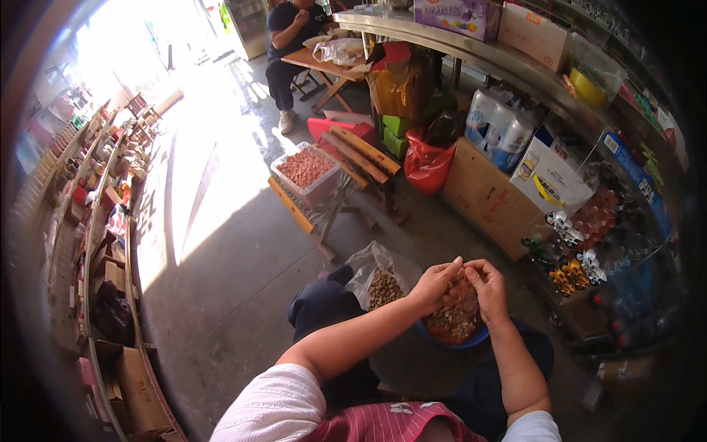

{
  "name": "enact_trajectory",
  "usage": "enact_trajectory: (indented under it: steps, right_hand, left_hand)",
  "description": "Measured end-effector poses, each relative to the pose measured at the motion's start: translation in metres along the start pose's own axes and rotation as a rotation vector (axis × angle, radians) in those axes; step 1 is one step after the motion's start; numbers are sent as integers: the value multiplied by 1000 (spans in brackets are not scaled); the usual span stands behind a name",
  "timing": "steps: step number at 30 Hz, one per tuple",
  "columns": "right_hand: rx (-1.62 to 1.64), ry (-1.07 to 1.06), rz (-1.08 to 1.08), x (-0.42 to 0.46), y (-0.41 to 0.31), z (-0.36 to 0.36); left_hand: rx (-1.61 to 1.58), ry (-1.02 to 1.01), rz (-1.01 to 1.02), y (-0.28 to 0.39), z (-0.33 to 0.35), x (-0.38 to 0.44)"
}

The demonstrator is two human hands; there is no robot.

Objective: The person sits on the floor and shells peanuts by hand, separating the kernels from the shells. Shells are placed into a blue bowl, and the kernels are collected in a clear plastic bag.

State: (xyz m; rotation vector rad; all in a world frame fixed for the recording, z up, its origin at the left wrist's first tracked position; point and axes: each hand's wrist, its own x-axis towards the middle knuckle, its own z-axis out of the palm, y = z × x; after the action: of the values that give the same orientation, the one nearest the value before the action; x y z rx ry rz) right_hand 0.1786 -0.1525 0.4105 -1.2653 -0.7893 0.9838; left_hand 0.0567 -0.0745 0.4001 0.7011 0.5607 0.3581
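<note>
My left hand (439,284) and my right hand (486,287) meet at their fingertips above a blue basin (467,346). Thumbs and forefingers are pinched together; anything between them is too small to make out. Inside the basin lies a mix of reddish kernels and pale broken shells (453,320), which look like peanuts. Left of the basin, a clear plastic bag (364,265) stands open on the floor, holding brown unshelled nuts (385,290). My left forearm passes in front of the bag's near side.
Ahead, a white plastic tub (306,190) of pinkish kernels sits on a wooden folding stool (293,204). Cartons (491,193), beer cans (500,130) and a red bag (425,166) line the right. Shelves (132,276) run along the left. A person (293,33) sits by a wooden table (317,59).
</note>
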Motion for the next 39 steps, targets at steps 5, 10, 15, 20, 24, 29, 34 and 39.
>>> enact_trajectory:
  steps: [5, 10, 15, 20, 24, 29, 34, 39]
  right_hand:
    - [-49, 1, -23, -4, 0, -3]
    - [-45, -10, 1, -6, -2, -5]
    - [-63, -23, 3, -8, -4, -5]
    - [-90, -10, -8, -6, 1, -8]
    - [-75, -17, -43, -5, 4, -6]
    - [10, -76, 40, -7, 2, -7]
    - [4, -58, 12, -6, 2, -2]
    - [-38, -34, -48, -8, -6, -2]
  left_hand:
    - [34, -6, -11, 0, 2, -3]
    - [68, -48, 18, -8, -5, -1]
    - [188, -4, 20, -6, -4, -1]
    - [228, 6, 48, -4, -1, -3]
    - [241, -11, 59, -2, 0, -4]
    - [222, -13, 53, -2, 2, -7]
    - [185, -37, 85, -8, -4, 0]
    - [226, 1, 172, -5, -5, 4]
